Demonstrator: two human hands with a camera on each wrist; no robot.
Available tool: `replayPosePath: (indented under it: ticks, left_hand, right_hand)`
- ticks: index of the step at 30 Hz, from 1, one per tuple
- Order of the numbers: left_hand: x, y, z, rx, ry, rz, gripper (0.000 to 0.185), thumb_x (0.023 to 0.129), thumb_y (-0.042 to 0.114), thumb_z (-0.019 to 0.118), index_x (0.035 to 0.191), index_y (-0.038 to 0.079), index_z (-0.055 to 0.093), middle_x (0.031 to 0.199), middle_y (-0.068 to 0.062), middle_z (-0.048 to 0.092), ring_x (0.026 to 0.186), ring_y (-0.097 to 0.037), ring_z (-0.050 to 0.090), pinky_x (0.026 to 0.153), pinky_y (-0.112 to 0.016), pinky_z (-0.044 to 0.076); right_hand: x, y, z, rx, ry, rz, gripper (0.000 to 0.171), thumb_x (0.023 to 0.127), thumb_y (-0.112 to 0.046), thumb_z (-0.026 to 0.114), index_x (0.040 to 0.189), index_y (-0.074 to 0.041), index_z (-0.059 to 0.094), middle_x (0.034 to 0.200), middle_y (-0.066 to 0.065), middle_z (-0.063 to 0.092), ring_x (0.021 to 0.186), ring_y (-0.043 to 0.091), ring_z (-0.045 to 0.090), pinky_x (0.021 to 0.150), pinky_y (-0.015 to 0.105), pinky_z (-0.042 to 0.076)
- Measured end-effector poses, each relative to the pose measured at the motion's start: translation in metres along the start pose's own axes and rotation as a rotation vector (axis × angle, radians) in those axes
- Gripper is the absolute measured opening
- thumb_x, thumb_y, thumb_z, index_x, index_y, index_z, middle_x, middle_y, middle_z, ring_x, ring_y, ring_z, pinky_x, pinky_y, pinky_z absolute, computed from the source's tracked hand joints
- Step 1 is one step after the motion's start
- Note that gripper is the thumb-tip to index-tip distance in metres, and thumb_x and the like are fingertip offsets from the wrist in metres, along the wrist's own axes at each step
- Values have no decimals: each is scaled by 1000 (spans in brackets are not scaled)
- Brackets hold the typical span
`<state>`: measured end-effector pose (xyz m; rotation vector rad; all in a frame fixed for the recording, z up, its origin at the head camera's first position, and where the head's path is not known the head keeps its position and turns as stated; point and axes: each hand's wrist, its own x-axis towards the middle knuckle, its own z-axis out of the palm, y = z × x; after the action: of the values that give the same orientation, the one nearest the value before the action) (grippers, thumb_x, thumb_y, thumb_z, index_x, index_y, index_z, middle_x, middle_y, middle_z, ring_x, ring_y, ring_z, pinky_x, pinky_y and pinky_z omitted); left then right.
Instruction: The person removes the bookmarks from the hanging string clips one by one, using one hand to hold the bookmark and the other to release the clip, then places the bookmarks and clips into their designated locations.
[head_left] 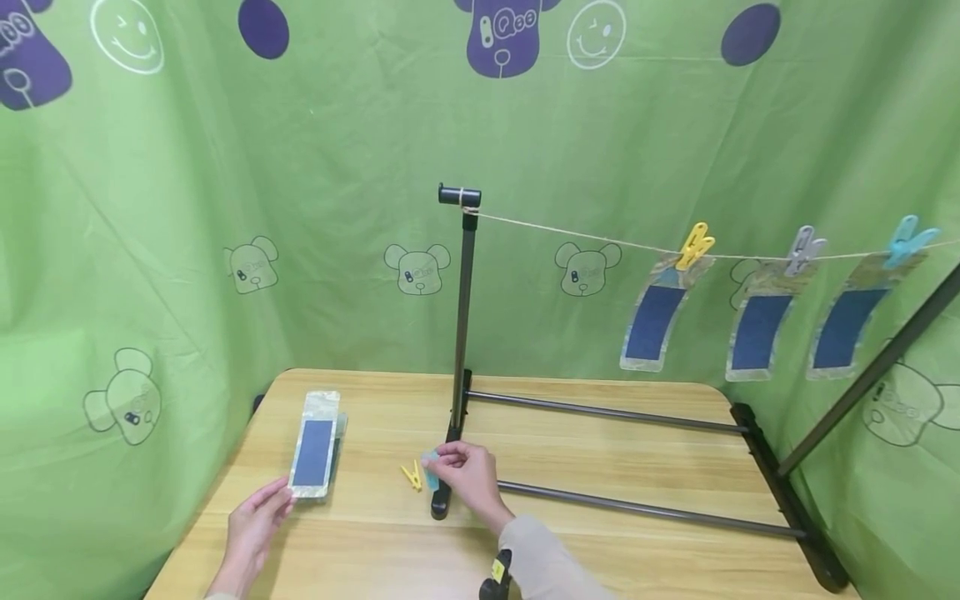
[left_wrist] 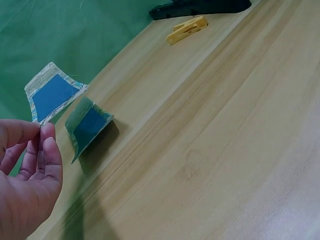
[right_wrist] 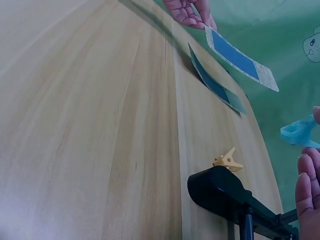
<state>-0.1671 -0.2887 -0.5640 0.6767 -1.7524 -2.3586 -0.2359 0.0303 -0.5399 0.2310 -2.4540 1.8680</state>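
My left hand (head_left: pixel 255 527) pinches the near end of a paper strip (head_left: pixel 313 450) with a blue panel and a pale marbled border. In the left wrist view the held strip (left_wrist: pixel 54 96) is raised above a second, greenish strip (left_wrist: pixel 89 127) that lies curled on the table. My right hand (head_left: pixel 468 477) pinches a light blue clothespin (head_left: pixel 431 473) between thumb and fingers, over the foot of the black stand. A yellow clothespin (head_left: pixel 411 476) lies on the table just left of it.
A black stand (head_left: pixel 463 317) carries a string (head_left: pixel 566 230). Three similar strips hang from it at the right, under a yellow (head_left: pixel 695 247), a grey (head_left: pixel 805 249) and a blue clothespin (head_left: pixel 910 241). Low black bars (head_left: pixel 645 507) run across the wooden table (head_left: pixel 390 550). A green curtain (head_left: pixel 337 167) closes off the back.
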Motion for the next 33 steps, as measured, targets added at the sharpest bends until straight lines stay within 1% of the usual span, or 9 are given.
replayPosePath:
  ticks: [5,10,15,22,28,33]
  left_hand:
    - [2,-4,-2,10,-3,0,18,91,1,63,102,15,67,89,5,68,83,-7,64,86,-21,53]
    - [3,-7,-5,9,-7,-16,17,92,1,62,104,13,66,89,4,68,84,-7,64,86,-20,53]
    - [3,-9,-7,-10,2,-24,18,92,-1,62,100,14,67,88,4,69,83,-7,65,84,-20,54]
    - [5,-12,-8,-19,11,-22,20,91,-2,62,94,17,68,86,3,69,81,-7,65,82,-20,54]
    - [7,-15,-9,-1,4,-24,21,92,-3,61,96,16,68,86,3,69,82,-8,65,84,-21,54]
    - [8,-17,-10,11,6,-33,19,91,-3,62,102,13,66,88,2,68,82,-9,64,84,-21,54]
  right_hand:
    - [2,5,2,-16,9,0,27,77,-25,83,92,-5,72,76,-3,66,70,11,63,65,21,56]
    - [3,8,5,-30,21,-14,28,77,-24,83,92,-4,72,76,-3,66,69,11,63,63,22,57]
    - [4,12,8,-39,31,-2,28,77,-24,83,91,-3,71,75,-2,66,68,10,63,63,21,56]
    - [6,17,14,-56,36,-22,28,76,-22,84,91,-2,70,75,-1,66,67,11,63,61,21,57]
    - [7,21,17,-64,41,-19,29,76,-21,84,91,-1,70,75,0,66,67,10,63,60,19,56]
    - [7,23,19,-63,52,-10,30,75,-20,84,91,0,70,75,0,67,67,10,63,60,20,56]
